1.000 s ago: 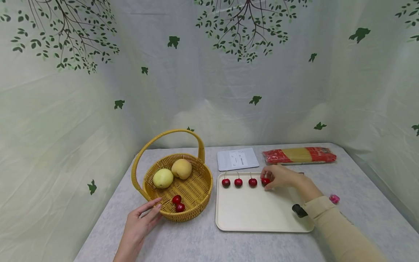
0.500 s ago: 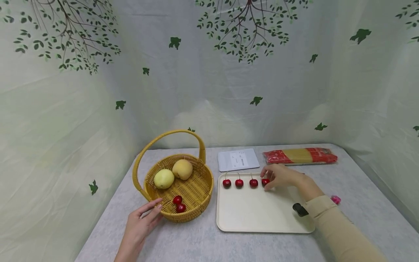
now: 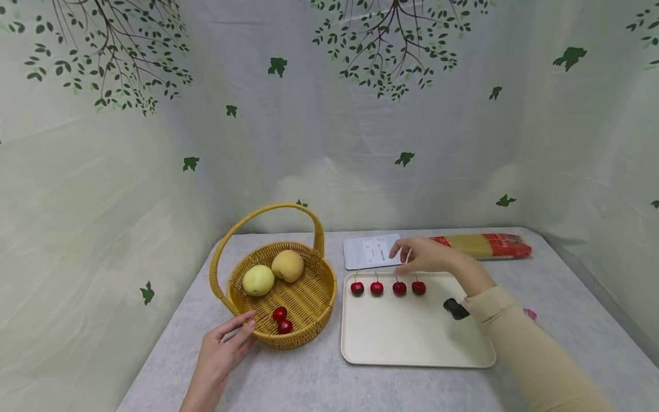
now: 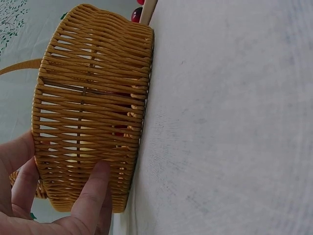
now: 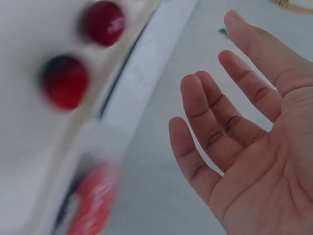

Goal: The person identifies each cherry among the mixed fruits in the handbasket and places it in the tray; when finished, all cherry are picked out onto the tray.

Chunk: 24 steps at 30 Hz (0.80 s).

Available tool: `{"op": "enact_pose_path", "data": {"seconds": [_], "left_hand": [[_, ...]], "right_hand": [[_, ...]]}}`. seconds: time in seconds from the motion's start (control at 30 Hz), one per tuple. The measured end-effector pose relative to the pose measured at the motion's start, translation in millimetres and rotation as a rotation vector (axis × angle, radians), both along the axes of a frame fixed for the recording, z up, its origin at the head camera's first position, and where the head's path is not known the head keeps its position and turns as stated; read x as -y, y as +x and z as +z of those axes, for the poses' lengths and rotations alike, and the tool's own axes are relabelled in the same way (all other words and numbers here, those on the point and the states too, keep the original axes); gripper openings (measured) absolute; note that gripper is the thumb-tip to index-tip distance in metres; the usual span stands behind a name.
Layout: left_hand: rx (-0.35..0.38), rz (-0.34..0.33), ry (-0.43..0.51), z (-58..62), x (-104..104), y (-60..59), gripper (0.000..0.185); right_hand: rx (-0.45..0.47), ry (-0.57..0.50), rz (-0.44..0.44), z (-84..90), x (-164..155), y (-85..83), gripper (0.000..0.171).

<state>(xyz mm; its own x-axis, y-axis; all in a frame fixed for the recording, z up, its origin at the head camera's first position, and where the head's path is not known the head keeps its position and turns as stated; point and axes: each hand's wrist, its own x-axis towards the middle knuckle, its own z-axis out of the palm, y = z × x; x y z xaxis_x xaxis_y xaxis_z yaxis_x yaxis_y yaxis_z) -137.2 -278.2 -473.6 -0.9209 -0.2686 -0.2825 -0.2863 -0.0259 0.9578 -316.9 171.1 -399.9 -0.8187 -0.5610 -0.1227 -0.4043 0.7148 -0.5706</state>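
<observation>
My left hand (image 3: pixel 220 350) holds the near left rim of a yellow wicker basket (image 3: pixel 314 326). In the left wrist view, fingertips reach over the rim while another finger lies along the outer wall (image 4: pixel 93 112). Inside the basket are a lemon (image 3: pixel 258 280), a round yellow fruit (image 3: pixel 287 266) and two cherries (image 3: pixel 285 327). On a cream tray (image 3: pixel 407 337), several stemmed cherries stand in a row at the back, the rightmost cherry (image 3: pixel 419 288) among them. Above the tray's back edge hovers my right hand (image 3: pixel 427 254), fingers loosely bent and holding nothing; its bare palm (image 5: pixel 274 161) shows in the right wrist view.
Behind the tray lie a white labelled packet (image 3: pixel 360 253) and a red and yellow package (image 3: pixel 481 245), partly covered by the right hand. A small pink object (image 3: pixel 530 314) lies beside the right sleeve. A leaf-printed curtain (image 3: pixel 329 131) closes off the table's back and sides.
My right hand has let go of the rightmost cherry and moved up, back and slightly left. That cherry stays in the row, its stem now visible. The left hand has stayed at the basket.
</observation>
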Motion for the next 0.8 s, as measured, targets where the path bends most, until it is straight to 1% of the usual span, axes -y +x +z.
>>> {"op": "enact_pose_path", "data": {"seconds": [0.23,0.4,0.6,0.7,0.8], "left_hand": [[0.007,-0.002,0.000,-0.1,0,-0.3,0.049],[-0.004,0.000,-0.001,0.4,0,-0.9,0.050],[-0.005,0.006,0.010,0.3,1,-0.6,0.050],[-0.006,0.006,0.008,0.1,1,-0.4,0.048],[-0.007,0.009,0.006,0.1,2,-0.2,0.047]], "right_hand": [[0.003,0.006,0.125,29.6,57,2.4,0.033],[-0.010,0.032,0.214,40.0,101,2.2,0.034],[-0.005,0.030,0.343,42.0,147,0.8,0.037],[0.010,0.021,0.382,38.9,166,0.0,0.037],[0.033,0.016,0.398,32.5,183,-1.6,0.041]]}}
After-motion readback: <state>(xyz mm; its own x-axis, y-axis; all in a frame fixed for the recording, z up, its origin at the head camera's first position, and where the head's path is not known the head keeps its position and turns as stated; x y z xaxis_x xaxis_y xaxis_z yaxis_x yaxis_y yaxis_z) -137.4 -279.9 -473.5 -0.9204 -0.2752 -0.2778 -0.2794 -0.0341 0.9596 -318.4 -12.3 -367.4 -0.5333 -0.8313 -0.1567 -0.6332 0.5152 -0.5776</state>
